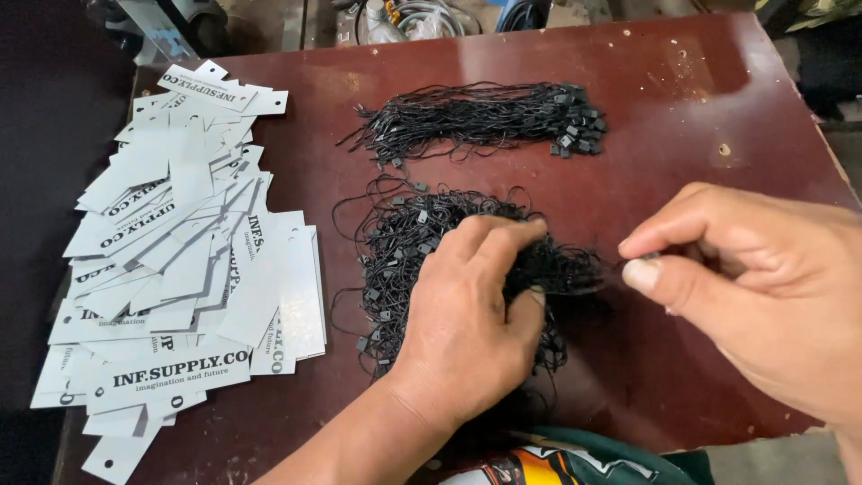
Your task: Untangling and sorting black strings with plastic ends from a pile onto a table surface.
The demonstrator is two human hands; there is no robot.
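Observation:
A tangled heap of black string tag fasteners (404,247) lies in the middle of a dark red board (682,99). My left hand (471,323) rests on the heap's right part and pinches a clump of the strings between thumb and fingers. My right hand (763,278) is just to the right of the heap and pinches the small black end of one string between thumb and forefinger. A second, neater bundle of black fasteners (485,121) lies farther back on the board.
A large spread pile of white rectangular paper tags (180,269) with black print and punched holes covers the board's left side. Cables and grey metal parts lie beyond the far edge. A colourful garment shows at the near edge.

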